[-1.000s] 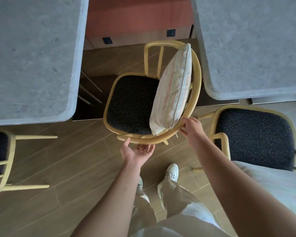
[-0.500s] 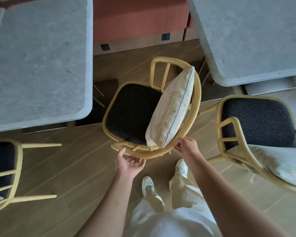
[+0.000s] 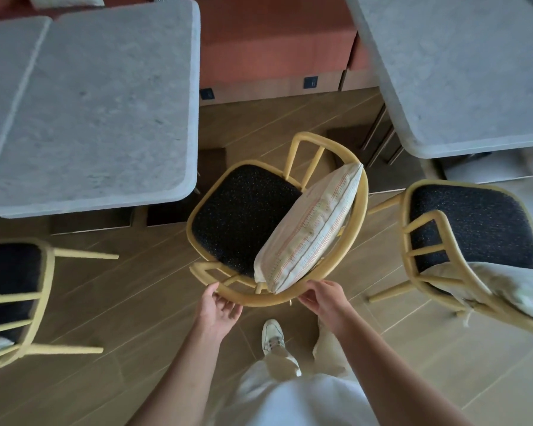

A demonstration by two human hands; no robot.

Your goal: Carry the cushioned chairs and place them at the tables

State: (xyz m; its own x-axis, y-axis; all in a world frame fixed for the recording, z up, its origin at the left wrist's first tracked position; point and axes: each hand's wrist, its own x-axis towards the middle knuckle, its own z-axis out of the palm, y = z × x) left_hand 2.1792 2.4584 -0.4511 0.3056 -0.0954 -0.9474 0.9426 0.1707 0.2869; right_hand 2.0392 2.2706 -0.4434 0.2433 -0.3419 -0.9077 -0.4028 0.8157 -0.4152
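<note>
my left hand (image 3: 220, 309) and right hand (image 3: 323, 298) both curl round the curved back rail of the yellow wooden chair with the black speckled seat (image 3: 243, 216), which sits straight ahead of me, seat pointing away and leftward toward the grey stone table (image 3: 99, 103). both hands are equally near. a cream striped cushion (image 3: 308, 229) leans upright against its backrest.

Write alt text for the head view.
Both hands, left hand and right hand, grip the curved back rail of a yellow chair with a black seat and a striped cushion, between two grey tables. Similar chairs stand at either side.
</note>
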